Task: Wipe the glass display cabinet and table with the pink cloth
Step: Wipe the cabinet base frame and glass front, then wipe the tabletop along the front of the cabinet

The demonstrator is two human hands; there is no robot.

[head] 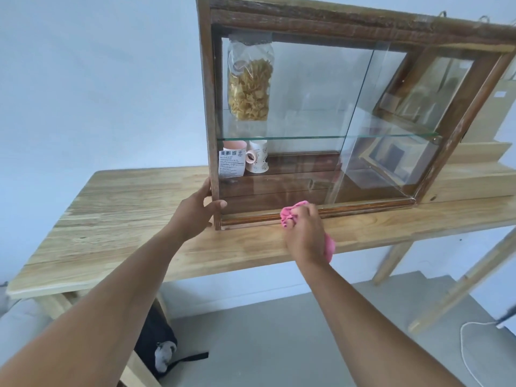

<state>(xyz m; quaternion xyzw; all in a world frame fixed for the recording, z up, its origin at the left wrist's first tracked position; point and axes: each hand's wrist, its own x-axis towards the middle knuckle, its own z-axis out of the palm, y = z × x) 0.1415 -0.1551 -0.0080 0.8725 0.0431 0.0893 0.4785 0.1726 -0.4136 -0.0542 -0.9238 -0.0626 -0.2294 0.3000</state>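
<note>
Right hand: clutched bunched pink cloth against cabinet's lower front rail. Left hand: gripped cabinet's left corner post. Table: apparently unwiped. Glass: smeared; wiping judged early, mostly remaining.

a white label with a barcode on the pink cup; its print too small to read

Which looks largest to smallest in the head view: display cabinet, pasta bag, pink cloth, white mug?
1. display cabinet
2. pasta bag
3. pink cloth and white mug: alike; the cloth is bunched, partly hidden in the right hand and nearer, so unranked.
</note>
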